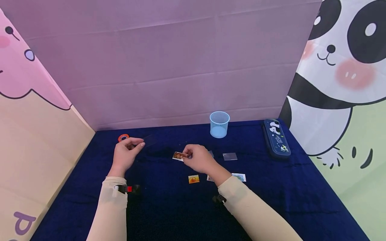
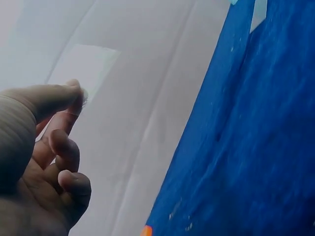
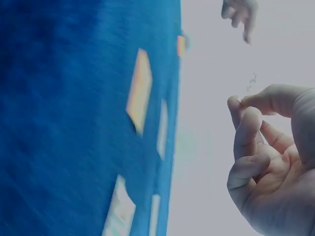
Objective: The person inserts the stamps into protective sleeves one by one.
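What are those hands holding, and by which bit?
The left hand pinches a clear plastic piece by its edge; the right hand pinches a little brown picture card by its right end in the head view.

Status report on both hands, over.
Left hand pinches clear plastic film. Right hand pinches small brown picture card. No obstruction visible between them.

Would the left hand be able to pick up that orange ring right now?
Probably yes: the orange ring lies just beyond the left hand, with nothing visible blocking it. That hand pinches a clear sheet, though, so it would likely need to let go first.
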`<state>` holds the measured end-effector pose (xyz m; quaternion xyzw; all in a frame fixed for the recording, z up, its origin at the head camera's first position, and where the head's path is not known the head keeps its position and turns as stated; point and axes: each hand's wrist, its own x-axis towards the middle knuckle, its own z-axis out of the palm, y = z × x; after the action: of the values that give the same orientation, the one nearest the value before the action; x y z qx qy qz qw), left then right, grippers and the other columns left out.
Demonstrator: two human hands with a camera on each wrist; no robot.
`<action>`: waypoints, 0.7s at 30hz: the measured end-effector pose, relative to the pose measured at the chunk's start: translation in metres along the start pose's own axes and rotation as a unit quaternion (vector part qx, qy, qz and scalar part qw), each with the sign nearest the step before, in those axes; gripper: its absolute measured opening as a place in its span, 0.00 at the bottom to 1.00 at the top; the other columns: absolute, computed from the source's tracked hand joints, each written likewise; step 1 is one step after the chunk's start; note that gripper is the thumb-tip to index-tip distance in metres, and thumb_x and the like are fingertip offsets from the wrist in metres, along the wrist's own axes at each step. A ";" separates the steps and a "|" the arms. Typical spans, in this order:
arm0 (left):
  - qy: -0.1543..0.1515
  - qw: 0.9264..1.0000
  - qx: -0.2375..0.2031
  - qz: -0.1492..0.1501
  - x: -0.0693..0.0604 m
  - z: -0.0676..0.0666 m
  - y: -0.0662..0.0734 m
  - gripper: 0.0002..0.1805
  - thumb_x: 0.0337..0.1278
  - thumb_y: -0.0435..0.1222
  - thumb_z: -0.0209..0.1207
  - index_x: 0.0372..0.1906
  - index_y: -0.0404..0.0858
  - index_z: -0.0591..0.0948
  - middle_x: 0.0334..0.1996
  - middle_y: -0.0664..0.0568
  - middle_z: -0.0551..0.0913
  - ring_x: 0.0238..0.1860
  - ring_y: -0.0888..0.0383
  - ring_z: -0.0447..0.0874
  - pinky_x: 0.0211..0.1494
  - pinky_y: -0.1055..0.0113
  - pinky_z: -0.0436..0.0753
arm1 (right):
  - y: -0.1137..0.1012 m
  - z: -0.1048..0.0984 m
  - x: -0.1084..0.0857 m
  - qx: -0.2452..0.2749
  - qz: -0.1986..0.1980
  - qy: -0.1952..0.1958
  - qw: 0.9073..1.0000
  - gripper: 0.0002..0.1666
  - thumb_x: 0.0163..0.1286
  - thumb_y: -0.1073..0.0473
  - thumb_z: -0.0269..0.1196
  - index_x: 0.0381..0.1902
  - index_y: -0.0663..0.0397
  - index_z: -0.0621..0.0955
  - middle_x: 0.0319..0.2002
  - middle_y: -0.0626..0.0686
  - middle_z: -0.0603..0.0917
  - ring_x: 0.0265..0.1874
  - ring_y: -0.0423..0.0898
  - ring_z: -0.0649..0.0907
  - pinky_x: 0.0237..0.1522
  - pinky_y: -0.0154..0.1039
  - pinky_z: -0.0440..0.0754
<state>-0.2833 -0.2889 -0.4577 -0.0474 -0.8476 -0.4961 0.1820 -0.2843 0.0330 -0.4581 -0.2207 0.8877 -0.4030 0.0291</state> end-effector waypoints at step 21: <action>-0.032 0.993 -0.088 0.065 -0.009 0.039 0.063 0.07 0.68 0.40 0.70 0.44 0.40 0.89 0.34 0.46 0.88 0.27 0.56 0.75 0.30 0.68 0.73 | -0.002 -0.070 -0.021 0.062 -0.008 0.102 0.993 0.05 0.75 0.59 0.67 0.46 0.46 0.86 0.35 0.51 0.83 0.28 0.52 0.78 0.26 0.45 0.79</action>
<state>-0.2690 -0.2228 -0.4261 -0.1343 -0.8009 -0.5543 0.1823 -0.2812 0.0897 -0.4122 -0.1833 0.8575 -0.4780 -0.0508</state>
